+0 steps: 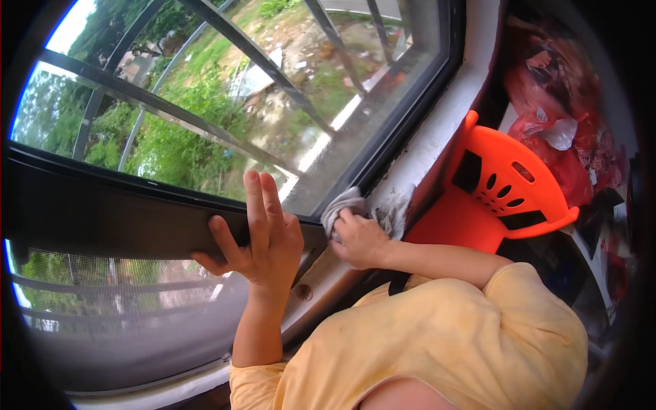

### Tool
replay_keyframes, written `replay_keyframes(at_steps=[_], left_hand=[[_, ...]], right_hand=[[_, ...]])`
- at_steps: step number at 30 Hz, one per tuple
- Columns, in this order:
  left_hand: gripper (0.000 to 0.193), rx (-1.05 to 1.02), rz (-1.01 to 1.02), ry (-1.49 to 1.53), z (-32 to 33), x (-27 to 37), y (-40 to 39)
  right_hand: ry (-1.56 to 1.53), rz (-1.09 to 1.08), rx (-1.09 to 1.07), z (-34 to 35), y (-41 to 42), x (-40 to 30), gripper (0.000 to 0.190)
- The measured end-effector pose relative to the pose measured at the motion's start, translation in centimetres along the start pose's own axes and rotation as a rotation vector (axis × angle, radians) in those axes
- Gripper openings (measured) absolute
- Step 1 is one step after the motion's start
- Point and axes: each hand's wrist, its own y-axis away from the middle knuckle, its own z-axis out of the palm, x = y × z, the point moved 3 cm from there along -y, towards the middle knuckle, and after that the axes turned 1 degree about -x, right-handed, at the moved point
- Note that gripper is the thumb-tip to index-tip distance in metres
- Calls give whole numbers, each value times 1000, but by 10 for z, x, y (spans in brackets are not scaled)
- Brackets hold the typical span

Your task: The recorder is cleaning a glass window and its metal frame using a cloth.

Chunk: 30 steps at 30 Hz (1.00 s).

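A crumpled grey cloth [342, 205] is bunched in my right hand [360, 238], pressed at the lower corner of the dark window frame [392, 134] where it meets the white sill [430, 146]. More pale, crumpled material [394, 209] lies on the sill just beside the cloth; I cannot tell whether it is part of it. My left hand [266, 230] is spread against the window, its fingers apart and nothing in it. Two of its fingertips reach over the glass pane [195, 169], while the others lie at the dark upright [128, 220] between pane and mesh screen [138, 312].
An orange plastic chair [505, 174] stands beside the sill. Behind it are red plastic bags [553, 138] in a cluttered heap. Metal bars [205, 128] run outside the glass, with shrubs and littered ground beyond.
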Motion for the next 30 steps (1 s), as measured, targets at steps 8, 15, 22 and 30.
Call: replay_keyframes(at_steps=[8, 15, 22, 30], left_hand=[[41, -38, -109, 149, -2, -15, 16], [73, 92, -96, 198, 11, -23, 28], [75, 236, -121, 329, 5, -40, 48], [68, 574, 33, 667, 6, -39, 47]], right_hand=[[169, -666, 711, -77, -48, -54, 39], [143, -605, 188, -34, -16, 31, 34], [-33, -904, 1231, -172, -112, -184, 23], [224, -954, 821, -36, -52, -58, 26]])
